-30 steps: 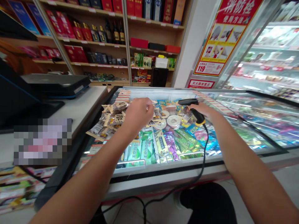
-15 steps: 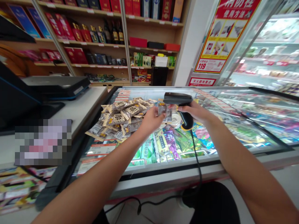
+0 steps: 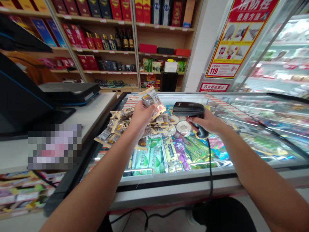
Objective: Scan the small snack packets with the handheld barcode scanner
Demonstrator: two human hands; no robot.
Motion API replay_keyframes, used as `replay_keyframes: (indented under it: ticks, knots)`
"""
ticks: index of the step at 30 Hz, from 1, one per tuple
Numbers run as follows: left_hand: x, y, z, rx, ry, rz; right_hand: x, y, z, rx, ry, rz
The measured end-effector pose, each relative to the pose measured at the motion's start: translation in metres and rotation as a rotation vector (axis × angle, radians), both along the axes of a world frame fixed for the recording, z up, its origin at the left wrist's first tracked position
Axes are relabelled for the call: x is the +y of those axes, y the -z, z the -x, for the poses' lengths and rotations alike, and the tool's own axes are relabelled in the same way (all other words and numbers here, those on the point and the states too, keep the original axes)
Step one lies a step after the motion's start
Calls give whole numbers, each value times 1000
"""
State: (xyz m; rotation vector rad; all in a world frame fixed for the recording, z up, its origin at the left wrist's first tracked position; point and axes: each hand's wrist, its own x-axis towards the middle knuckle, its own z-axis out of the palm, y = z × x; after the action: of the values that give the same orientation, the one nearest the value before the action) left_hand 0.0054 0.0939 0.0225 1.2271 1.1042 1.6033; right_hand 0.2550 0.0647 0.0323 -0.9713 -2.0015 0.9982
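Note:
My left hand [image 3: 143,114] is closed on a small snack packet [image 3: 154,100], clear in the middle with tan ends, raised over the pile. Beneath and to the left lies a heap of similar snack packets [image 3: 120,125] on the freezer's glass top; my forearm hides part of it. My right hand [image 3: 210,121] grips a black handheld barcode scanner [image 3: 188,109] by its handle, its head pointing left toward the packet but apart from it. From the handle a black cable [image 3: 210,164] hangs down over the freezer's front edge.
Under the glass of the chest freezer [image 3: 178,184] lie green packs [image 3: 149,158] and round white lids [image 3: 183,127]. To the left is a counter with a flat black scale [image 3: 70,91] and a dark monitor [image 3: 21,96]. Stocked shelves [image 3: 103,48] stand behind.
My left hand has moved left and up with the packet, away from the scanner. The scanner in my right hand has shifted only slightly, and the view has tilted a little.

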Motion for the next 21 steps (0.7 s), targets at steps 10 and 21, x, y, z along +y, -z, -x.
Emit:
replay_keyframes:
  ticks: [10, 21]
  knots:
    - [-9, -10, 2, 20, 1, 37, -2, -3, -2, -63, 81, -68]
    - [-2, -5, 2, -32, 26, -20, 0, -4, -6, -124, 128, -82]
